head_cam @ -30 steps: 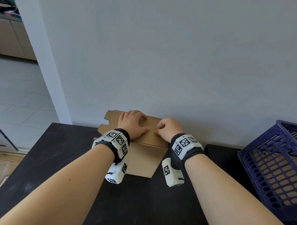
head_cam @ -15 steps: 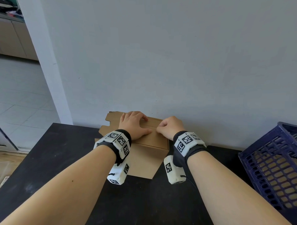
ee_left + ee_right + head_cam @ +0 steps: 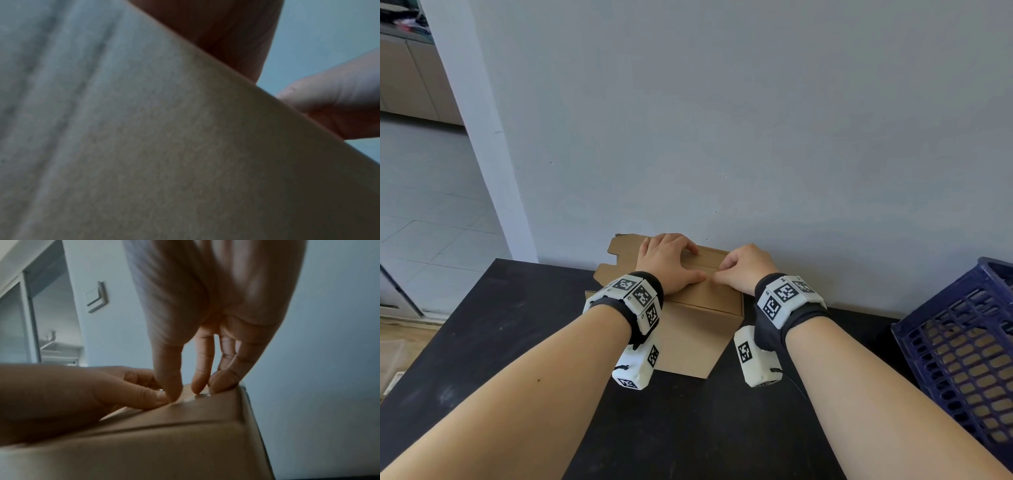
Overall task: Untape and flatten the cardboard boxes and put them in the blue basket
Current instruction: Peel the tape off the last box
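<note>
Head view: a cardboard box (image 3: 702, 318) is sitting on the dark worktop (image 3: 517, 329) against the wall. The left hand (image 3: 667, 260) is pressing flat on its top, while the right hand (image 3: 743, 269) is digging curled fingers (image 3: 198, 386) into the tape seam (image 3: 191, 400). The blue basket (image 3: 962, 346) is standing well apart at right.

I see a grey wall (image 3: 756, 120), a black table (image 3: 500, 325), tiled floor (image 3: 424, 212) and a light switch (image 3: 96, 296).
</note>
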The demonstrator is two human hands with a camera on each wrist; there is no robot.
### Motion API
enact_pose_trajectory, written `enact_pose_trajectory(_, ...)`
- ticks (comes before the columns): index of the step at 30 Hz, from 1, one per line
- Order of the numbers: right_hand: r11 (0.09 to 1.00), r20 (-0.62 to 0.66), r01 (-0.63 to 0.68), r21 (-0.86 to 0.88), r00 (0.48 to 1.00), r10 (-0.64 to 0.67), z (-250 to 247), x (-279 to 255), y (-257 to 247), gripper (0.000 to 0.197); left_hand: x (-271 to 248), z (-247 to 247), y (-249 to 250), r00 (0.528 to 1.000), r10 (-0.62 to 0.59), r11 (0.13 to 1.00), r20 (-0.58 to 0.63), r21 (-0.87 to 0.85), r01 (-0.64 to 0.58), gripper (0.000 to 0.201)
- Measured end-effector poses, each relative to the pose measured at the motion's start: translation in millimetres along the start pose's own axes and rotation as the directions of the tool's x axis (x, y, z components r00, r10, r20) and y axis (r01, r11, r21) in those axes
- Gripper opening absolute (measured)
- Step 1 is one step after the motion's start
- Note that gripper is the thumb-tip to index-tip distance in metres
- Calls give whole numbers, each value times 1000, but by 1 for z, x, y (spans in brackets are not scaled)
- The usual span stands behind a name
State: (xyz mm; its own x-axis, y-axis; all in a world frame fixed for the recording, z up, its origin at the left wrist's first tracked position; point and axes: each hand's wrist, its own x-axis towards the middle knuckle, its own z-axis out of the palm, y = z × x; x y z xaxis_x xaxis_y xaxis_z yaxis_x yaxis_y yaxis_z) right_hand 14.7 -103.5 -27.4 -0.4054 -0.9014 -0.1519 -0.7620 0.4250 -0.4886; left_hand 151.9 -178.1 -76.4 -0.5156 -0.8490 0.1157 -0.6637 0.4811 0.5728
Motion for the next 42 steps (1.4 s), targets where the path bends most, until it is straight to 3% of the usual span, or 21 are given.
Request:
enact_pose_trajectory(6, 993, 8, 12, -119, 1000, -12, 1, 1, -6, 8, 0, 0, 0, 1000, -4, 1000, -9, 0, 4, 43)
enact_pose_trajectory(11, 999, 38, -6, -46, 999, 8, -4, 1, -6, 10, -1, -1, -1, 1000, -1, 1000, 0, -7, 1, 44)
enact_pose_trajectory(17, 994, 15, 27, -110, 1000, -25, -2, 1, -8, 12, 0, 0, -2, 1000, 0, 1000, -8, -5, 0, 44)
enact_pose_trajectory(22, 992, 107, -59, 116, 993, 46, -16, 1, -6, 17, 0, -3, -3, 1000, -10, 1000, -17, -10, 10, 41)
enact_pose_trajectory(25, 1000, 92, 26, -6, 995, -25, -10, -2, -6, 3, 1, -4, -5, 999, -25, 1000, -28, -18, 25, 39)
enact_pose_trajectory(28, 999, 31, 23, -25, 999, -22, 6, -4, -3, 23, 3, -4, -6, 999, -28, 999, -30, -25, 27, 39)
enact_pose_trajectory(33, 998, 2, 43, -55, 999, -43, 11, -2, -2, 20, 4, -2, -6, 999, -11, 1000, -33, -26, 10, 41)
enact_pose_trajectory(42, 919, 87, 97, -383, 994, -69, 18, -2, -11, 17, 6, -2, -7, 1000, 0, 1000, -16, -29, -1, 40)
